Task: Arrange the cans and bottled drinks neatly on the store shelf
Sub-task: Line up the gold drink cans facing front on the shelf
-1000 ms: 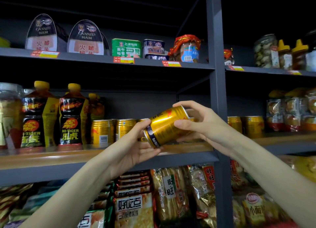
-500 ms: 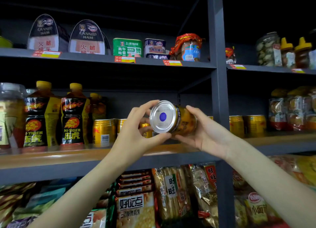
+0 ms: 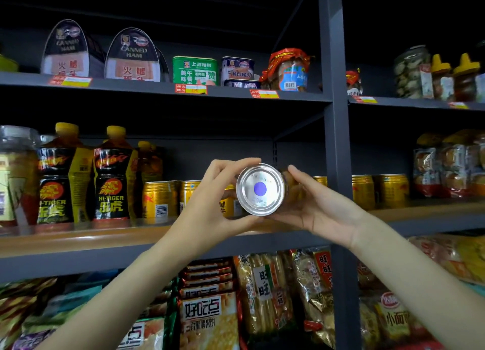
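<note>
Hands hold the can (image 3: 260, 189) before us above the shelf (image 3: 78, 238), silver end facing the camera, our left hand (image 3: 210, 205) and right hand (image 3: 319, 205) both curling fingers around its sides.

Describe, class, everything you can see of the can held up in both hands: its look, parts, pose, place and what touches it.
The can is turned on its side, its silvery metal end facing the camera. That round end has a raised rim and a blue dot at its centre. Only a sliver of the golden side wall shows, mostly hidden. The left hand grips its left edge with curled fingers and thumb; the right hand cradles the right side. It is held in the air before the wooden shelf, touching nothing else.
</note>
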Available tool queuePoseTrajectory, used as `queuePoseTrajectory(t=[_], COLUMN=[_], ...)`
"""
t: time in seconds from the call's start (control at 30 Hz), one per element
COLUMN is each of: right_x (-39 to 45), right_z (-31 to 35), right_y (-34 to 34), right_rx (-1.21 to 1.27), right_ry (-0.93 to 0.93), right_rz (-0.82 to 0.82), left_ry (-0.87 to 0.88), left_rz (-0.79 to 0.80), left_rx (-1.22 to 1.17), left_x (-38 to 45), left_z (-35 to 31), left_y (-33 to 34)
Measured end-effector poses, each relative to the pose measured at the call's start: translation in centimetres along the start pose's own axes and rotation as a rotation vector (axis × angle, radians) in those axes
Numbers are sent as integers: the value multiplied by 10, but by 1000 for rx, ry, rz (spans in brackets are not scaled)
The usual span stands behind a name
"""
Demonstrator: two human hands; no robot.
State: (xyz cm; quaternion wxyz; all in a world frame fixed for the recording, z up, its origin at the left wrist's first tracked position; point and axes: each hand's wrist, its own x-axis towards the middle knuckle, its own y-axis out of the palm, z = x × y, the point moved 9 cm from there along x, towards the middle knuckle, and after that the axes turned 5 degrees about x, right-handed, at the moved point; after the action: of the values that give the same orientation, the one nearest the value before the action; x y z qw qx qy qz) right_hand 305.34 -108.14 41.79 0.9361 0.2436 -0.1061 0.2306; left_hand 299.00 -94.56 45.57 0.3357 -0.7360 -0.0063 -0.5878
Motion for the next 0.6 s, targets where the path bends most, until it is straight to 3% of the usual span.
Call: queuePoseTrajectory(t=[0.17, 0.27, 0.33, 0.5, 0.6], right_x=[-5, -16, -24, -33, -34], right_z=[27, 48, 57, 57, 53], right_y=[-8, -7, 0, 13, 14], right_rx=[-194, -504, -645, -642, -635], right_ry=[-187, -376, -482, -561, -563], right_rz=[-69, -115, -98, 31, 30], left_ry=[-136, -288, -357, -348, -321], left_rz=[57, 99, 130, 257, 195], left_rx=[-270, -438, -423, -363, -367], left_x=[-2, -3, -4, -1, 1], left_z=[9, 20, 26, 21, 21], left_y=[8, 16, 23, 48, 45])
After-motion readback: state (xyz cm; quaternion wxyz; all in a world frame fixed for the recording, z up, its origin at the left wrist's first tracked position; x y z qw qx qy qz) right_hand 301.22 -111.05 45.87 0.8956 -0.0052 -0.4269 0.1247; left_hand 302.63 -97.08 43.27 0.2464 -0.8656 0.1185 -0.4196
